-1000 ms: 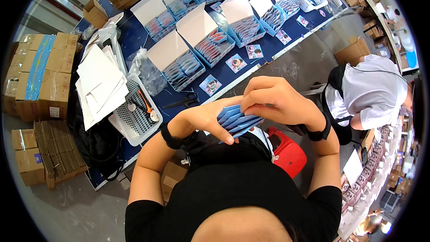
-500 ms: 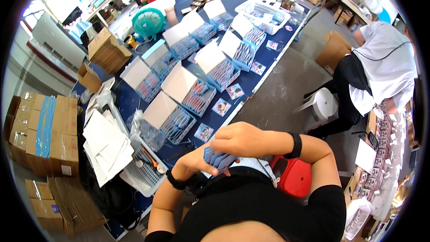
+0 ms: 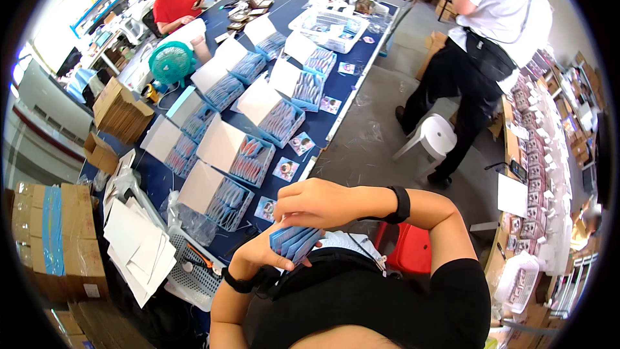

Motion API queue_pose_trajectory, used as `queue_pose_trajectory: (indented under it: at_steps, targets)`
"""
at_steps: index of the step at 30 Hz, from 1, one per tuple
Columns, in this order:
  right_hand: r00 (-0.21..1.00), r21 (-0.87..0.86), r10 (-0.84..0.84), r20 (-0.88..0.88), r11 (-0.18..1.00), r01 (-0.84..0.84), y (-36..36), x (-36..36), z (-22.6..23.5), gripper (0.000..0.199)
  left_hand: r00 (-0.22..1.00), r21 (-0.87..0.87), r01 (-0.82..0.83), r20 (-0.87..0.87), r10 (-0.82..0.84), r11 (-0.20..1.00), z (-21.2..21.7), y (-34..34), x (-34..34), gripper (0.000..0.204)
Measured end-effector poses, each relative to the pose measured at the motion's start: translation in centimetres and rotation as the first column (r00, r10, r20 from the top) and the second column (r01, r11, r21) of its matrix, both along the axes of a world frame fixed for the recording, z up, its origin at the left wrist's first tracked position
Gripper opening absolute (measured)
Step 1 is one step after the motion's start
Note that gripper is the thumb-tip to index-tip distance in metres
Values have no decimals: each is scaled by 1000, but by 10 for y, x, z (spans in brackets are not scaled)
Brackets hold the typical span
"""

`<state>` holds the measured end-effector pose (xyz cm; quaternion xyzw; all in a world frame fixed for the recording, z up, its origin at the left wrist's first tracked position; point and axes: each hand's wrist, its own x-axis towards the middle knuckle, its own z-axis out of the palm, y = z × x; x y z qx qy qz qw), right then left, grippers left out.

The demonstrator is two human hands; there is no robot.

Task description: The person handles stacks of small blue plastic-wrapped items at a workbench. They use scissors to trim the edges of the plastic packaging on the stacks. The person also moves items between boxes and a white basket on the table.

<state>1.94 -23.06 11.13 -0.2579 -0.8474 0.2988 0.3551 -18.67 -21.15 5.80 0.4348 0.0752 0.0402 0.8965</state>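
In front of my body I hold a small stack of flat blue packets (image 3: 294, 243), their edges slightly fanned. My left hand (image 3: 261, 249) wraps round the stack from the left, thumb along its lower side. Over its top bends my right hand (image 3: 316, 203), fingers curled against the packets; its fingertips are partly hidden. Just beyond, on the blue table (image 3: 271, 148), stands an open box (image 3: 223, 197) with its white lid up, filled with upright blue packets. A picture card (image 3: 265, 208) lies beside that box, close to my right hand.
Several more open boxes (image 3: 242, 145) stand in rows. At left are a grey basket (image 3: 194, 278), white sheets (image 3: 135, 245) and cartons (image 3: 58, 239). A green fan (image 3: 172, 63) stands near a person in red. To the right are a white stool (image 3: 436, 136), a red stool (image 3: 410, 249) and a person in white.
The view has turned, shifting the table leftward. The packets in my hands are more fanned and show more of their edges. The person in white has gone from bending to standing upright.
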Motion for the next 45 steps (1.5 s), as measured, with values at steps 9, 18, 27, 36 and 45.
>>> queue_pose_trajectory:
  at_steps: [9, 18, 27, 36, 45]
  targets:
    - [972, -206, 233, -4, 951, -229, -3, 4, 1, 11, 995, 57, 84, -57, -81, 995, -8, -7, -1, 87]
    - [984, -104, 174, 36, 980, -169, -19, 0, -5, 13, 982, 137, 169, -110, -155, 976, -17, -2, -2, 82]
    - [995, 337, -80, 67, 940, 53, -30, -18, -17, 16, 992, 92, 119, -43, -116, 989, -4, -8, -7, 81]
    - [998, -29, 66, -19, 997, -66, -27, -12, -5, 16, 994, 40, 109, -32, -107, 993, -2, -13, -10, 82]
    - [994, -98, 107, -37, 989, -110, -28, -7, -7, 11, 990, 131, 89, -118, -73, 987, -4, -12, -11, 82]
